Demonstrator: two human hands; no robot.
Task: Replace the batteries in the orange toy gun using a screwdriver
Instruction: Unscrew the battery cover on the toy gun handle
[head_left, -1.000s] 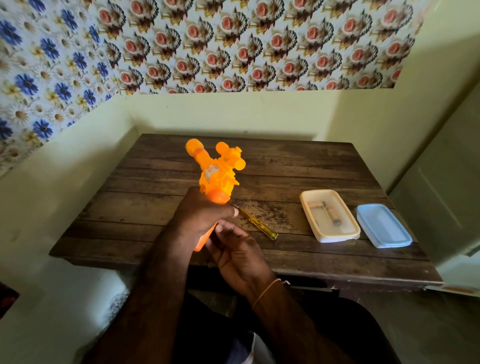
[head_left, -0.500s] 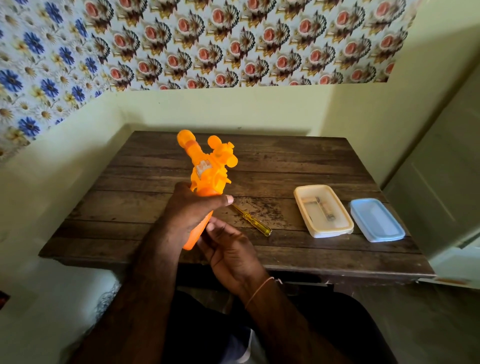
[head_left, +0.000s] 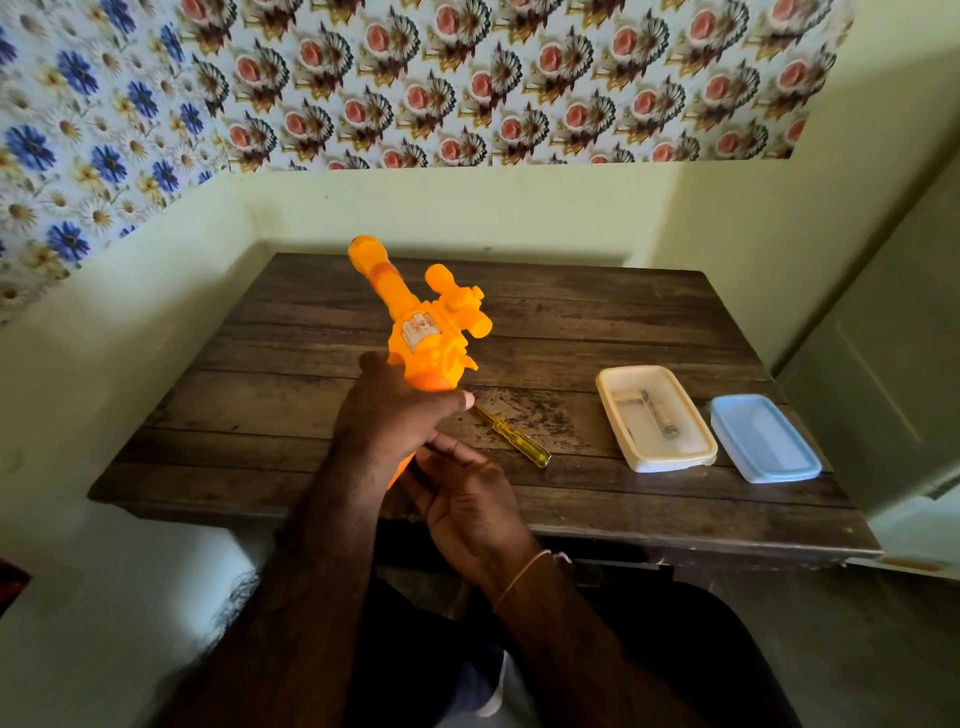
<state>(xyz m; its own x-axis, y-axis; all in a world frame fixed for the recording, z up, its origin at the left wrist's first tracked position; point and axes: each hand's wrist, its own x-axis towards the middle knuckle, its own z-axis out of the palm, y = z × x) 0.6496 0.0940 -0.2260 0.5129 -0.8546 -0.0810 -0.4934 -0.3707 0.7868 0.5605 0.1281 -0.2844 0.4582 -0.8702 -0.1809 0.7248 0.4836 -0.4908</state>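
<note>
Head view: left hand (head_left: 387, 415) grips the orange toy gun (head_left: 423, 332) by its handle, barrel raised above the wooden table (head_left: 260, 415). Right hand (head_left: 467, 499) curls round the handle's base. Yellow screwdriver (head_left: 514, 436) lies beside them; tub (head_left: 655, 418) and lid (head_left: 763, 439) farther right.

Home room corner, floral wallpaper (head_left: 467, 83) above pale painted walls, worn wooden table (head_left: 291, 374), plastic food container (head_left: 655, 419)
</note>
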